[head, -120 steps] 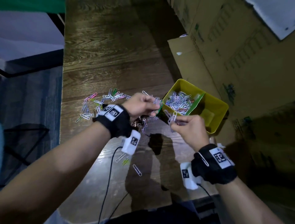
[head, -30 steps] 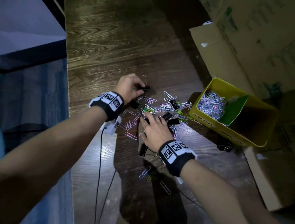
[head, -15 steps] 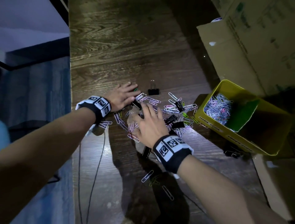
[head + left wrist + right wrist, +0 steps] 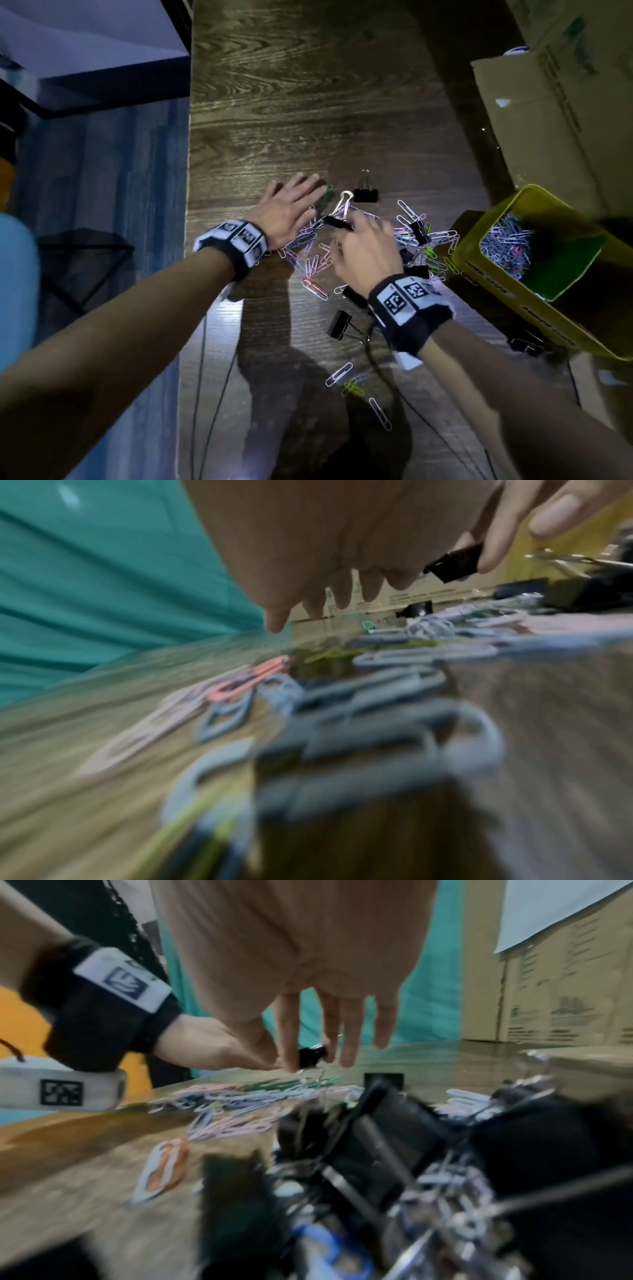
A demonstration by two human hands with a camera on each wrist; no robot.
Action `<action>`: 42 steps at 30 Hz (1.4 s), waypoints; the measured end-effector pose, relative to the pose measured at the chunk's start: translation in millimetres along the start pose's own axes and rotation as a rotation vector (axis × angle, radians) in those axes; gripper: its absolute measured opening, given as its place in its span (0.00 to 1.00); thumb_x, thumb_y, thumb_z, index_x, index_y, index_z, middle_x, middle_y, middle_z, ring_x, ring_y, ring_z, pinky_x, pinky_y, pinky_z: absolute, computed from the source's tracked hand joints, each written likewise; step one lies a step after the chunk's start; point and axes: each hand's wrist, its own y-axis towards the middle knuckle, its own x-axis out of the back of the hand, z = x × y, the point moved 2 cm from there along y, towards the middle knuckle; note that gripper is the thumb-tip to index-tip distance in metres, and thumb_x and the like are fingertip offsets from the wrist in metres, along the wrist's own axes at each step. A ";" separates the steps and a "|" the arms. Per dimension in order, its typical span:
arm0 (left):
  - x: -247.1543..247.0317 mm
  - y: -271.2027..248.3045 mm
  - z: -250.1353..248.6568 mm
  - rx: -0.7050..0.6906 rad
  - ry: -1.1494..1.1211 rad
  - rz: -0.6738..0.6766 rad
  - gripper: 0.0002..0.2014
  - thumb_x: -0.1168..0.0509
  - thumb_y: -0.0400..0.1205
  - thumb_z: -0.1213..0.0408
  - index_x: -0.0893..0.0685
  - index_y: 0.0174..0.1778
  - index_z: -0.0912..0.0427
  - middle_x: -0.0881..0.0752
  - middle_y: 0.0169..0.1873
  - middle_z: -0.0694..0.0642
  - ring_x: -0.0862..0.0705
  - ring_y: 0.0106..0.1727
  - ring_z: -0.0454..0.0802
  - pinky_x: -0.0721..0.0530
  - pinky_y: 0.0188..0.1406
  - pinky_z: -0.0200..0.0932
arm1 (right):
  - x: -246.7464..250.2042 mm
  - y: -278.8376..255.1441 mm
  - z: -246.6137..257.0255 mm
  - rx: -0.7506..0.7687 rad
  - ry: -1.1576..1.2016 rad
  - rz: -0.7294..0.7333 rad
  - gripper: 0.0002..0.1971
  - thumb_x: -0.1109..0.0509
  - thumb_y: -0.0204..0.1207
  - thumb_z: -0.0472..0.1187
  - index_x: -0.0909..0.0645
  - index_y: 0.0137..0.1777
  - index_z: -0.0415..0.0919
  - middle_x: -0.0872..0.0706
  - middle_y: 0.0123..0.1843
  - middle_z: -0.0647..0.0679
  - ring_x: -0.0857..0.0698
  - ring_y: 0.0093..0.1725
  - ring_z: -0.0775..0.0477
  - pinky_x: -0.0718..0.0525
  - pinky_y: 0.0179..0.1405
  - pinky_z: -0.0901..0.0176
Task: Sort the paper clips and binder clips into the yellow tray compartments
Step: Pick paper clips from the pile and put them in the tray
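Pinching a black binder clip (image 4: 337, 222) just beyond its knuckles, the right hand (image 4: 364, 250) should lift straight up, shedding tangled paper clips (image 4: 313, 265). Left hand (image 4: 287, 209) lies flat, fingers straight, pinning the pile; yellow tray (image 4: 534, 305) sits to the right hand's right.

Dim wooden table (image 4: 308, 102) — cardboard boxes (image 4: 548, 120) beside
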 end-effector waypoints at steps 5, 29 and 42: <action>-15.2 12.7 -13.9 0.025 0.117 0.188 0.26 0.61 0.86 0.48 0.56 0.81 0.44 0.58 0.82 0.46 0.61 0.82 0.52 0.60 0.77 0.69 | 6.8 19.3 -17.2 -0.219 -0.141 0.085 0.23 0.39 0.77 0.54 0.24 0.68 0.43 0.28 0.71 0.38 0.29 0.70 0.36 0.33 0.67 0.39; -49.4 -79.2 -34.3 0.054 0.086 0.191 0.28 0.80 0.75 0.35 0.68 0.73 0.31 0.65 0.80 0.48 0.70 0.80 0.57 0.68 0.73 0.67 | -23.8 -80.8 25.9 0.375 -0.154 0.436 0.15 0.38 0.80 0.41 0.22 0.65 0.39 0.21 0.66 0.41 0.30 0.69 0.40 0.34 0.66 0.47; -67.9 -140.7 -75.8 0.009 0.053 0.051 0.28 0.67 0.83 0.38 0.50 0.80 0.38 0.55 0.82 0.50 0.57 0.82 0.56 0.57 0.77 0.70 | -18.7 -95.5 -3.3 0.093 -0.183 0.270 0.09 0.25 0.66 0.38 0.12 0.46 0.40 0.17 0.53 0.42 0.23 0.56 0.38 0.25 0.54 0.46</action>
